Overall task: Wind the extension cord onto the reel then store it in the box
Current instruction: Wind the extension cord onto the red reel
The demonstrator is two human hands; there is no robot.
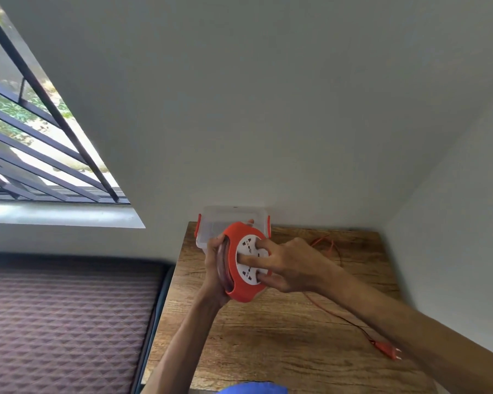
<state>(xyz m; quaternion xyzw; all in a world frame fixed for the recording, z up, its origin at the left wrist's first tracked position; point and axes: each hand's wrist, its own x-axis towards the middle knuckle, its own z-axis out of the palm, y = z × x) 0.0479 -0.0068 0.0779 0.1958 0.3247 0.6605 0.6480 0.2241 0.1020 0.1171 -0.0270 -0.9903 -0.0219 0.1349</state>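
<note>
- Orange two-pin plug [389, 349] lies loose on the wooden table [268, 336] at 4 o'clock; thin orange cord [329, 301] is limp and will likely snag or kink.
- Left hand [215, 268] grips the rim of the round orange plastic reel [241, 261], held above the table.
- Right hand [282, 264] has fingers curled on the white socket face [249, 258].
- Reel looks light and rigid; hold rim, turn hub.
- Clear plastic box [234, 220], orange clips, at 12 o'clock just behind.

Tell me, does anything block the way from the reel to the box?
Yes: the box behind the reel appears to have its clear lid on, and loose cord with its plug lies on the table.
</note>
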